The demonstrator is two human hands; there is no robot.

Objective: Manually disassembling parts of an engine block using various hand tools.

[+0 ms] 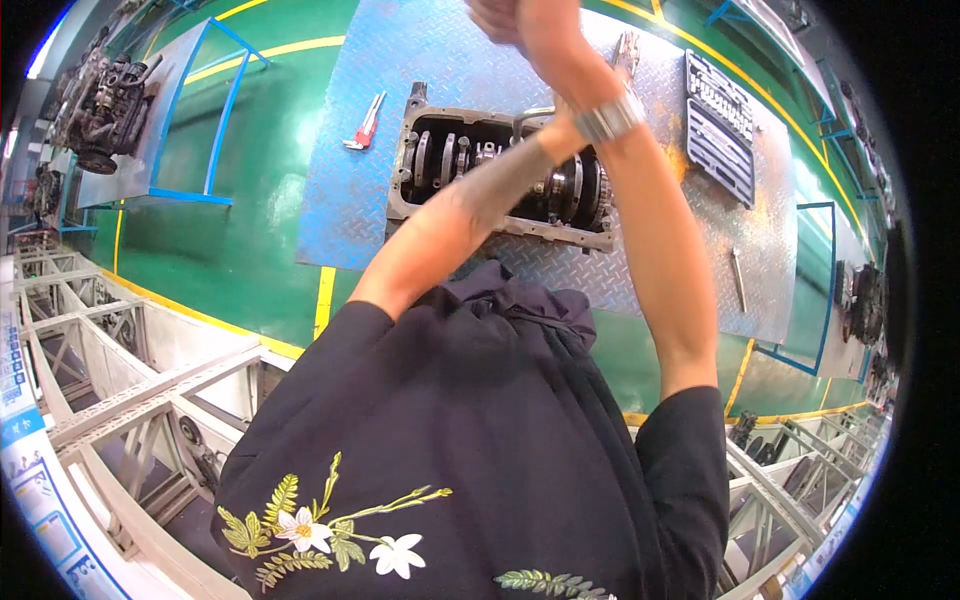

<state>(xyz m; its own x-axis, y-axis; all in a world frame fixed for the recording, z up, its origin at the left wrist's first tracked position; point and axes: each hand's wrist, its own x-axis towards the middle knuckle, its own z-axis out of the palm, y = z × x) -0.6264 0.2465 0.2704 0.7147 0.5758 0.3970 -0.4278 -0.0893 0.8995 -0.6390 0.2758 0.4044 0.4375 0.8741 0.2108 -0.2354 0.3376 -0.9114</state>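
Both my arms are raised toward the top edge of the view, where the hands meet and are partly cut off. My right hand (548, 35) is above a wrist with a metal watch (610, 118). My left hand (490, 14) shows only as fingers pressed against it. Whether either hand holds anything cannot be made out. Below the arms lies an engine block (440, 160) with its crankshaft exposed, on a blue-grey checker plate (370, 60). My dark shirt with flower print (450, 450) fills the lower middle.
A red-handled wrench (364, 123) lies left of the block. A black socket tray (718, 125) and a slim metal tool (738, 280) lie at the right. Another engine (100, 100) sits on a bench at far left. White metal framing (110, 400) runs along the bottom left.
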